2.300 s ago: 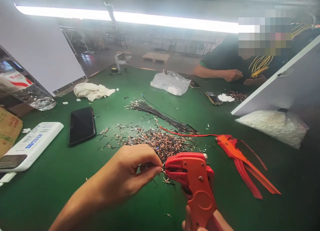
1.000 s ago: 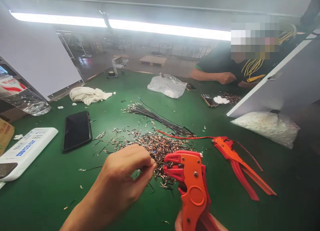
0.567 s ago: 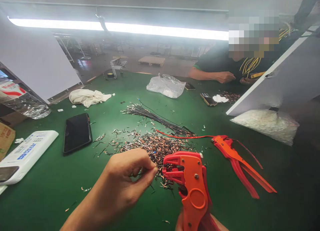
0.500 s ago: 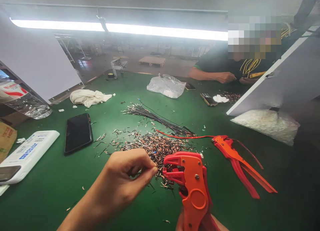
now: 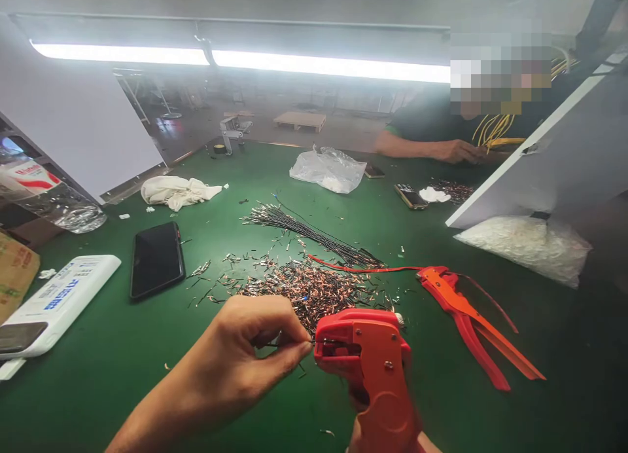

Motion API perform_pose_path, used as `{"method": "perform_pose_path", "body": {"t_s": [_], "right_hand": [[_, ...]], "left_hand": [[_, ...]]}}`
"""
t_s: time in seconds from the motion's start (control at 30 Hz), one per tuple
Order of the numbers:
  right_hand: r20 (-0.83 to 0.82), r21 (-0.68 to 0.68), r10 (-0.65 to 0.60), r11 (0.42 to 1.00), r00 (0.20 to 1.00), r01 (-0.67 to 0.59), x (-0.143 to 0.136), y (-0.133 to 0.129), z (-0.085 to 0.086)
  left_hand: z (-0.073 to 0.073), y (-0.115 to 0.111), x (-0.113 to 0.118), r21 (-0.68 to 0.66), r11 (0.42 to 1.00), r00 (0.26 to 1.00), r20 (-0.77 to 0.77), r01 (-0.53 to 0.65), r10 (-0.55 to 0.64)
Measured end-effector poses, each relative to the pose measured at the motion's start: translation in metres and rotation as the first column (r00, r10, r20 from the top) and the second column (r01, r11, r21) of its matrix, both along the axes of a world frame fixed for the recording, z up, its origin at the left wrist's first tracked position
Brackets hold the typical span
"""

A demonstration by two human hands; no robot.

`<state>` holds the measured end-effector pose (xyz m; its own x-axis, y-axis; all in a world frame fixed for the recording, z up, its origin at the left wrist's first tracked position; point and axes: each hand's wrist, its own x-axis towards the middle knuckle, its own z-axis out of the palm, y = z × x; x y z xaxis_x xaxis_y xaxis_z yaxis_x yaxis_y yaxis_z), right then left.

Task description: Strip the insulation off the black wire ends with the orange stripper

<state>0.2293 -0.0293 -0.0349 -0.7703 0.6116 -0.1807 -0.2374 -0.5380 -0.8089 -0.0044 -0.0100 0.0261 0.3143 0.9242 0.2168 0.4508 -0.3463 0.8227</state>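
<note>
Between thumb and forefinger, my left hand (image 5: 258,348) pinches a thin black wire (image 5: 279,344), whose end runs into the jaws of a red-and-orange wire stripper (image 5: 380,368). My right hand (image 5: 360,436), mostly hidden behind the tool, is wrapped round its handles at the bottom of the view. The stripper's jaws are closed at the wire. Just beyond both hands lies a heap of short wire scraps (image 5: 314,286), black and copper-coloured. Behind the heap rests a bundle of black wires (image 5: 314,234) with bare ends.
A second wire stripper (image 5: 471,315) lies at right. At left are a phone (image 5: 157,262), a white power bank (image 5: 63,302) and a water bottle (image 5: 53,191). Plastic bags (image 5: 328,169) and a white cloth (image 5: 179,191) lie farther back. A co-worker's hand (image 5: 461,152) is beyond a white partition (image 5: 540,139).
The stripper's jaws have closed from open, and the tool has tilted and dropped slightly. My left hand stays pinched on the wire. The co-worker's hands have come together.
</note>
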Motion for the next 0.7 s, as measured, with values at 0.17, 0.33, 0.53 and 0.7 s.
{"method": "perform_pose_path", "body": {"t_s": [0.17, 0.33, 0.53, 0.7], "right_hand": [[0.005, 0.009, -0.071, 0.997, 0.997, 0.071, -0.024, 0.024, -0.023], [0.015, 0.046, -0.105, 0.993, 0.994, 0.105, -0.035, 0.027, -0.04], [0.043, 0.089, -0.113, 0.99, 0.993, 0.109, -0.04, 0.024, -0.044], [0.076, 0.121, -0.137, 0.985, 0.988, 0.127, -0.026, 0.021, -0.037]], "left_hand": [[0.003, -0.002, -0.005, -0.05, 0.998, 0.999, -0.004, 0.04, -0.04], [0.006, -0.003, -0.007, -0.061, 0.996, 0.998, 0.029, 0.066, -0.064], [0.008, -0.001, -0.006, -0.068, 0.995, 0.997, 0.031, 0.076, -0.074], [0.007, 0.0, -0.006, -0.106, 0.99, 0.994, 0.057, 0.096, -0.09]]}}
